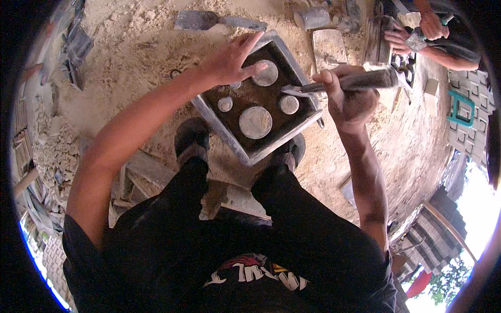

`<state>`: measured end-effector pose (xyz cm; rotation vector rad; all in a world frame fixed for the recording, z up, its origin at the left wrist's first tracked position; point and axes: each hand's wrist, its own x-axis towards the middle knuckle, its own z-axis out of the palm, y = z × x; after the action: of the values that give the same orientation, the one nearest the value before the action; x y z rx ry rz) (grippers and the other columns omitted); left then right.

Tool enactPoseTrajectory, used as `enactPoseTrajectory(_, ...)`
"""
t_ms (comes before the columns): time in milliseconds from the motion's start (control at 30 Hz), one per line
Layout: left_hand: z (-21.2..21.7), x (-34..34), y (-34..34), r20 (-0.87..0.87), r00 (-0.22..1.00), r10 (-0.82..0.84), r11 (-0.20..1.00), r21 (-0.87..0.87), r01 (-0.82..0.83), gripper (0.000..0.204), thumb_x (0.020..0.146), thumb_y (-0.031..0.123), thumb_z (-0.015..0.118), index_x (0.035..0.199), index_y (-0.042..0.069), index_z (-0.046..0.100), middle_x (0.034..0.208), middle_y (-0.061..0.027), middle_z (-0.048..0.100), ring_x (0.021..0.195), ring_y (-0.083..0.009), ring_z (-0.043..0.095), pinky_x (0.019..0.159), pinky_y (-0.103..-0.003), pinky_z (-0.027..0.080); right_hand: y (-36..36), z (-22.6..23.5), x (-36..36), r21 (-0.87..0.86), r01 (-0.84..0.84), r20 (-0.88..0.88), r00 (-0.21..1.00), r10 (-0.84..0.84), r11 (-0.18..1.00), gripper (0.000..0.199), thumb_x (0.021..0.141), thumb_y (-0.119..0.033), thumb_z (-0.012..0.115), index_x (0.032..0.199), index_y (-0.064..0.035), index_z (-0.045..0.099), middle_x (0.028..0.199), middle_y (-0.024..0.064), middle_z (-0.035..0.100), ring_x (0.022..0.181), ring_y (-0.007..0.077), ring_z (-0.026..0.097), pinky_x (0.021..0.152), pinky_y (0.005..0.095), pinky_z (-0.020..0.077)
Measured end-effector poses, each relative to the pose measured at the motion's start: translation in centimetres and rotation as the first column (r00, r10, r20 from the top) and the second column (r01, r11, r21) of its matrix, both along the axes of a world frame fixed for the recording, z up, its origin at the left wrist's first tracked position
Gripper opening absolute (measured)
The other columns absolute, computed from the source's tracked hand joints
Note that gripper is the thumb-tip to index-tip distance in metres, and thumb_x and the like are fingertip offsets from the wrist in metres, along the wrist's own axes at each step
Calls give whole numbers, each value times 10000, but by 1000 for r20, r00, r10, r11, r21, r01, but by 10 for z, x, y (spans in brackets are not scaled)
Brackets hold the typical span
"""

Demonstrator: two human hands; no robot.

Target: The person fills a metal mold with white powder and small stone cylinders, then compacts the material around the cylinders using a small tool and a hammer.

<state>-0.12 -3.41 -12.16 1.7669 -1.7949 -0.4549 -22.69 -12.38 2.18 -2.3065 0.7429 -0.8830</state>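
Observation:
A square grey mould frame (223, 130) lies tilted on the ground between my feet, with dark material inside. Several round pale grey discs sit in it, among them a large disc (255, 122) near the front and another large disc (265, 75) at the back. My left hand (237, 58) rests over the frame's far left side, fingers stretched out, its thumb at the back disc. In my right hand (355, 99) is a small trowel (365, 81) by its dark handle. The trowel's narrow blade reaches over the frame's right edge, just above a smaller disc (289, 104).
A flat, wide-bladed tool (198, 20) lies on the sandy ground behind the frame. A metal cylinder (313, 18) lies at the back. Another person's hands (415, 36) work at the upper right. Patterned blocks (469, 138) and a teal frame-shaped object (461, 109) stand at the right.

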Motion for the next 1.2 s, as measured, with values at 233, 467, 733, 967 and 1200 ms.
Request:
enactPoseTrajectory(233,-2,0,-1,27,1000,1,998,-60,0,806,877,545,492,1413,14,209,1344,-272,391,1214,-411,436,1022,-457,373,-6,-2,8,359,-19,137,990,-32,933,374,952,-292,516,665,-52,520,561,41,521,472,120,511,437,264,424)
enactPoseTrajectory(467,2,0,-1,-5,1000,9,999,-50,-9,791,878,545,487,1404,11,235,1351,-272,388,1216,-408,437,1016,-456,376,-7,-13,13,723,-364,497,864,-76,587,326,935,-218,475,693,-8,536,561,9,458,483,94,381,432,270,269)
enactPoseTrajectory(733,9,-1,1,-5,1000,5,1000,-17,-5,788,864,527,519,1390,-1,266,1342,-254,408,1214,-390,441,1019,-441,367,-1,-10,4,607,-473,452,866,212,638,244,821,-120,502,645,41,553,576,52,522,511,129,456,469,289,348)
enactPoseTrajectory(967,12,-1,0,-4,1000,6,998,-68,-6,772,874,512,515,1391,0,260,1320,-276,418,1201,-406,450,1001,-442,390,4,2,16,641,-411,101,882,460,648,330,730,-187,538,503,-26,362,487,19,347,461,114,292,436,299,228)
enactPoseTrajectory(1200,11,0,1,3,1000,-8,992,-126,9,751,873,468,542,1381,-12,269,1280,-280,449,1165,-402,480,980,-439,406,28,-5,18,660,-305,99,941,323,686,349,800,-208,516,536,-33,370,510,16,340,483,123,314,452,299,266)
